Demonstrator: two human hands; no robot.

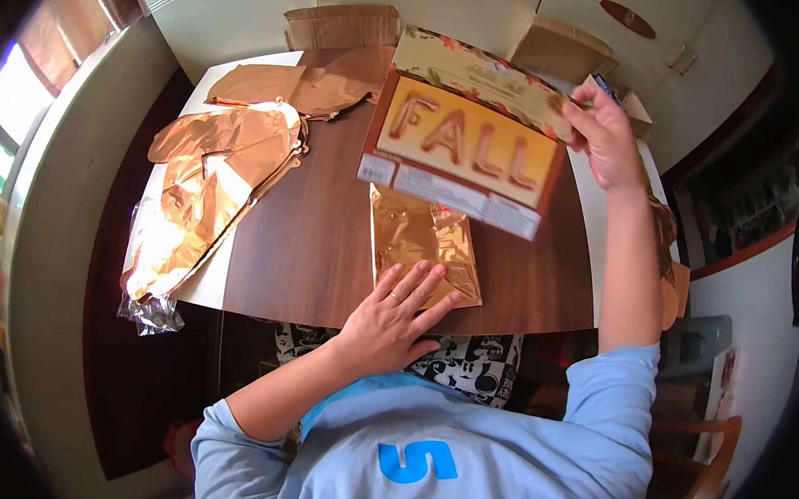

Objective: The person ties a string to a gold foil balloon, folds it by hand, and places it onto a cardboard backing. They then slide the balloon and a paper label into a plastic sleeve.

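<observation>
My right hand (604, 138) holds up a cardboard package card (464, 144) printed with "FALL" in orange letters, gripping its upper right corner so it hangs tilted above the table. My left hand (396, 308) lies flat with fingers spread on the near end of a folded gold foil balloon (422, 242) on the brown wooden table (310, 236). The card hides the balloon's far end.
Several flattened rose-gold foil balloons (218, 172) and a clear plastic wrapper (148, 313) are piled on the table's left side. Brown paper bags (343, 25) stand at the far edge. A wooden chair (692, 446) is at the lower right.
</observation>
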